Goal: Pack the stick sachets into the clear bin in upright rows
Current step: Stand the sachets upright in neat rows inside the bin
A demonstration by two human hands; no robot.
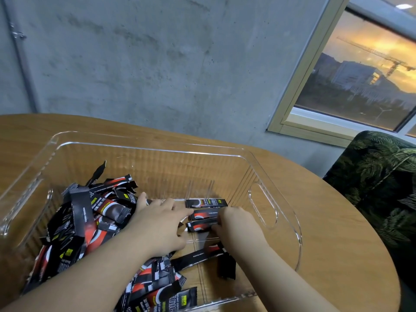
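A clear bin [275,212] stands on the wooden table, both my hands inside it. A loose heap of black-and-red stick sachets [90,219] fills its left half. Three sachets [206,203] stand on edge in a row at the right, between thin clear dividers. My left hand [157,224] lies flat with fingers spread, fingertips against the left ends of the row. My right hand [234,224] pinches the right end of the nearest sachet [199,226] in the row. More sachets [195,255] lie under my forearms.
The round wooden table [326,221] ends close to the bin's right side. A dark leaf-patterned armchair [382,188] stands at the right. A grey concrete wall and a window [364,70] lie behind.
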